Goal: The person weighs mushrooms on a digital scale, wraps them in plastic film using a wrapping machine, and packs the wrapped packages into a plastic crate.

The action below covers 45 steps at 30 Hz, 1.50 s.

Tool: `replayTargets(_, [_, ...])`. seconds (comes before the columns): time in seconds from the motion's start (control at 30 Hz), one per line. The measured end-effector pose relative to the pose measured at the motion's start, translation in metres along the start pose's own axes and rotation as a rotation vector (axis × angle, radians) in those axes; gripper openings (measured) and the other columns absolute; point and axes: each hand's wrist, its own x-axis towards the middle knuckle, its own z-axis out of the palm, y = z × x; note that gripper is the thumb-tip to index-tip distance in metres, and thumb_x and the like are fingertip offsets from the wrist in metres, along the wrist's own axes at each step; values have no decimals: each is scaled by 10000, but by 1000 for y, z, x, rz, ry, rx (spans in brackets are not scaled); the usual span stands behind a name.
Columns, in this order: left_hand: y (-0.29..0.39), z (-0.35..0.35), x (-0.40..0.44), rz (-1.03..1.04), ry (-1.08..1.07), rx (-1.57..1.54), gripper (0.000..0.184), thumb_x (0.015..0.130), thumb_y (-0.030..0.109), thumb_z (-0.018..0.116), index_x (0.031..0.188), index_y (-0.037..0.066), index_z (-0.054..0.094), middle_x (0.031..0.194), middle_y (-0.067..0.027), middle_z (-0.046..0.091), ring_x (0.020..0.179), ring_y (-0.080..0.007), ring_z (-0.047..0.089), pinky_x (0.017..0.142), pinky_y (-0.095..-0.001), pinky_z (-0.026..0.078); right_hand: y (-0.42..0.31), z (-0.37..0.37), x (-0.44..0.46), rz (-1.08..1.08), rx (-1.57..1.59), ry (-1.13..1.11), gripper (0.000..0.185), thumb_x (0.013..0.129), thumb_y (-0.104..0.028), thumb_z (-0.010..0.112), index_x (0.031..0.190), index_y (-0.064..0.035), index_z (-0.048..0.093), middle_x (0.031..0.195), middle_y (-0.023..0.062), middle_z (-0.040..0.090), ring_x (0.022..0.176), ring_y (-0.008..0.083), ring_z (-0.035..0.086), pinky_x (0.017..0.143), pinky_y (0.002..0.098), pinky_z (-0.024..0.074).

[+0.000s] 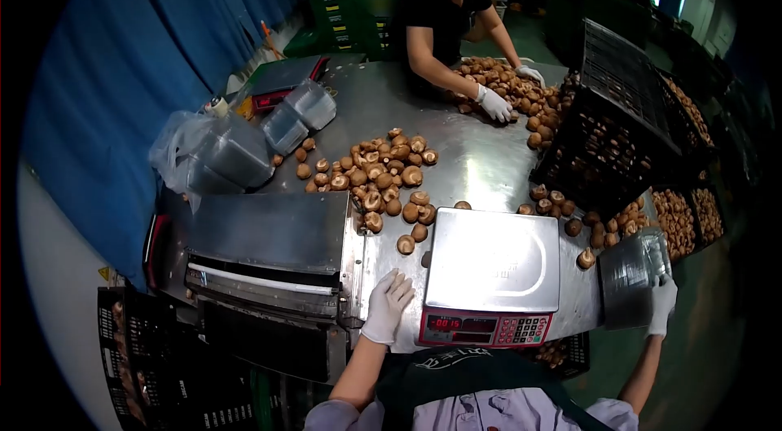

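My left hand [389,305], in a white glove, rests on the metal table left of the scale [493,260], its fingers apart and nothing in them. The scale's pan is bare and its red display reads about -0.015. My right hand [663,301], also gloved, grips the outer edge of a stack of clear plastic trays [634,274] at the table's right edge. Brown mushrooms [384,170] lie in a loose pile beyond my left hand, and a few more [586,258] lie between the scale and the trays.
Across the table [358,97] a co-worker [440,32] in white gloves handles a mushroom heap [509,85]. A black crate [607,121] stands tilted at right. At left are a wrapping machine [269,235], more clear trays [228,150] and a second scale [285,76].
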Motion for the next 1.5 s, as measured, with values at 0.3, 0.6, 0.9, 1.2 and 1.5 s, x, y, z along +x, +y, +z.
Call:
replayTargets(0.3, [-6, 10, 49, -173, 232, -91, 637, 911, 244, 453, 1409, -38, 173, 1488, -159, 197, 1321, -335, 316, 1017, -507, 369, -230, -43, -65, -849, 535, 87, 164, 804, -46, 625, 967, -43, 626, 883, 115, 643, 766, 275, 625, 672, 355, 501])
replayTargets(0.6, [-8, 22, 81, -131, 191, -280, 677, 888, 387, 500, 1419, 98, 194, 1447, -145, 282, 1294, -344, 348, 1011, -548, 323, -306, 6, -80, -833, 615, -900, 328, 792, -331, 694, 981, -67, 656, 855, 126, 642, 823, 277, 617, 702, 349, 518])
replayTargets(0.9, [8, 38, 139, 101, 94, -525, 792, 881, 470, 503, 1468, 186, 54, 1464, -77, 217, 1339, -339, 264, 1008, -670, 247, -466, 185, 20, -342, 1194, -1319, 595, 939, -491, 423, 1353, -62, 432, 1361, 109, 454, 1220, 243, 447, 996, 366, 359])
replayTargets(1.2, [11, 61, 156, 148, 67, -698, 654, 916, 568, 357, 1459, 274, 140, 1500, -90, 136, 1380, -380, 132, 995, -723, 199, -620, 271, -7, -28, 1551, -1425, 633, 906, -494, 491, 1387, -96, 388, 1432, 122, 363, 1312, 230, 353, 1073, 344, 287])
replayTargets(1.5, [14, 63, 166, 135, -113, -728, 770, 838, 681, 389, 1459, 316, 118, 1528, -57, 52, 1396, -362, 34, 1021, -719, 126, -622, 244, -17, -376, 1219, -1868, 486, 889, -421, 548, 1273, -122, 551, 1355, 78, 482, 1218, 194, 458, 1042, 294, 327])
